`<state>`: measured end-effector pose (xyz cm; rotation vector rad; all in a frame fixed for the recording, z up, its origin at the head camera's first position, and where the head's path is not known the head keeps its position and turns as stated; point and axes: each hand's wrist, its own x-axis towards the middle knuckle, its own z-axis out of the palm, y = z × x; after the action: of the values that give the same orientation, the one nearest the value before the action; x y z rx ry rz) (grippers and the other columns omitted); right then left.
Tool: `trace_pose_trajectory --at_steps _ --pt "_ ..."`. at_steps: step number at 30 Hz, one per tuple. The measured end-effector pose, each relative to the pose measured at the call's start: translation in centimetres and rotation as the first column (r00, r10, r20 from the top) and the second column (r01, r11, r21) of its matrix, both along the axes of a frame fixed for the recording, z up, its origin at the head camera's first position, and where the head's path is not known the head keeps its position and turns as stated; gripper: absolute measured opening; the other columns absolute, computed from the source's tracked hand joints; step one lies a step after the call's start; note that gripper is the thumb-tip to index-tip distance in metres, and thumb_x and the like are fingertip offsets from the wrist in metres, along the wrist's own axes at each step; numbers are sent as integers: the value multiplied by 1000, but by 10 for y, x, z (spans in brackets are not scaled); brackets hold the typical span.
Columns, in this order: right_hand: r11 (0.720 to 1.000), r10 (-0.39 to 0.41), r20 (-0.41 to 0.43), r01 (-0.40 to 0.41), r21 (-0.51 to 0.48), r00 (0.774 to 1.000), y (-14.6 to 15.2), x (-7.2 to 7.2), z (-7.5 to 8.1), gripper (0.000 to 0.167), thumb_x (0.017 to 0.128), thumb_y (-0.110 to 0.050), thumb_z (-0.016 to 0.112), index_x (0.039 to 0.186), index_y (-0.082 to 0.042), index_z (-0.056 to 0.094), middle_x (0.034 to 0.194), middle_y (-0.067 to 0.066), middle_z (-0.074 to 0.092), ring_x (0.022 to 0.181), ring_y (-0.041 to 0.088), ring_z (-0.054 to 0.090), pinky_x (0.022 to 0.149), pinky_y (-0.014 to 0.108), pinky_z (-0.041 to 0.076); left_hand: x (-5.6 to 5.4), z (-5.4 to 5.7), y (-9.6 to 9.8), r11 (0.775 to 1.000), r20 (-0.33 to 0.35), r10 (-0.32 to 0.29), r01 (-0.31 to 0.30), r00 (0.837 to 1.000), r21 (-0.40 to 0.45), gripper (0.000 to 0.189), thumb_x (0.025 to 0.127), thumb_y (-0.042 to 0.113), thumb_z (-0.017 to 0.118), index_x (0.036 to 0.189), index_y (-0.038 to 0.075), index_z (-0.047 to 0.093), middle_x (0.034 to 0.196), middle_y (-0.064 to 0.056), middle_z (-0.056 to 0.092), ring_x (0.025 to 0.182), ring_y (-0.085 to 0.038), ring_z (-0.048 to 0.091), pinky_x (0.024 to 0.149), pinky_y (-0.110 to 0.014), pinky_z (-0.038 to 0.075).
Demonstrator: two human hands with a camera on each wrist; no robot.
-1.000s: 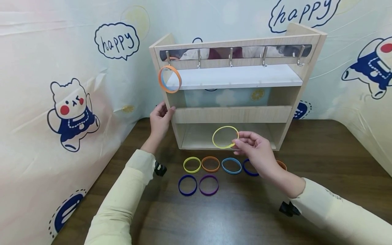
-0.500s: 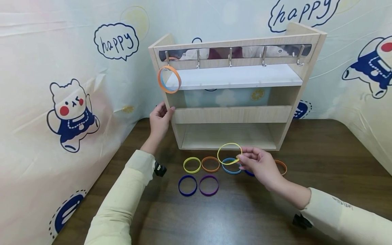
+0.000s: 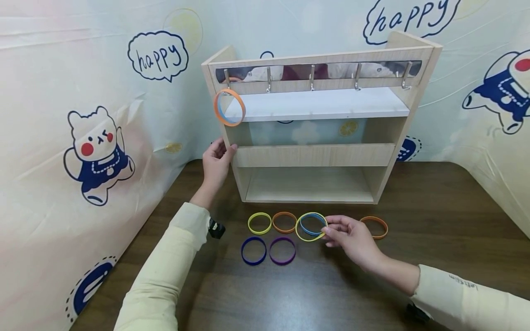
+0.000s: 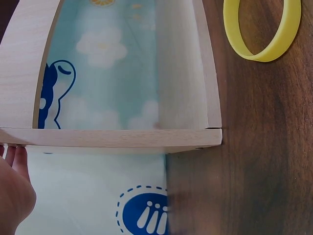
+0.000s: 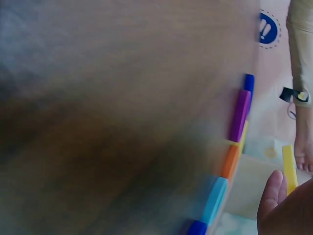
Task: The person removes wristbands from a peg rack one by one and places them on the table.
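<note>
My right hand [image 3: 354,241] pinches a yellow silicone wristband [image 3: 296,231] between thumb and fingers. In the head view this band overlaps a light blue wristband [image 3: 305,230] lying on the table; whether they touch I cannot tell. The right wrist view shows the held band edge-on above the thumb. My left hand [image 3: 216,163] grips the left side panel of a wooden shelf [image 3: 314,155], thumb on its front edge. From the shelf's leftmost hook hangs an orange wristband [image 3: 216,110], with light blue visible inside its loop.
On the table lie a yellow band [image 3: 259,233], orange bands [image 3: 284,231] [image 3: 374,237], a dark blue band [image 3: 254,263] and a purple band [image 3: 282,263]. Another dark blue band [image 5: 197,228] shows in the right wrist view. Several metal hooks [image 3: 312,77] line the shelf top.
My right hand has come down from before the shelf to the row of bands, carrying the yellow wristband. The left hand keeps its place on the shelf.
</note>
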<state>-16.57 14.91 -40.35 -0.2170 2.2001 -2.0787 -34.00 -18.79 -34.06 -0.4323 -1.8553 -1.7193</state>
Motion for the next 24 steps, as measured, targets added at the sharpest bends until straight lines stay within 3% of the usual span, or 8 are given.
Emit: trace_pose_trajectory --at_steps 14,17,24 --pt "997 52 54 -55 57 997 11 11 -19 34 94 1 60 122 19 50 98 26 67 86 30 68 70 33 56 -1 0 0 1000 22 0 0 1000 11 37 91 16 70 125 2 64 117 -21 64 97 -18 63 81 -26 51" --pt "996 63 59 -66 53 996 12 13 -23 35 94 1 61 122 19 50 97 25 67 85 30 68 69 34 56 0 1 0 1000 35 -7 7 999 14 39 91 14 69 126 -1 62 118 -25 62 97 -16 62 82 -25 51" --pt "994 97 78 -101 48 992 14 15 -28 36 94 0 61 122 19 49 96 24 67 86 30 69 68 35 57 21 19 6 1000 42 -21 21 999 -3 38 91 6 65 125 -9 59 118 -31 60 94 -13 62 81 -25 51"
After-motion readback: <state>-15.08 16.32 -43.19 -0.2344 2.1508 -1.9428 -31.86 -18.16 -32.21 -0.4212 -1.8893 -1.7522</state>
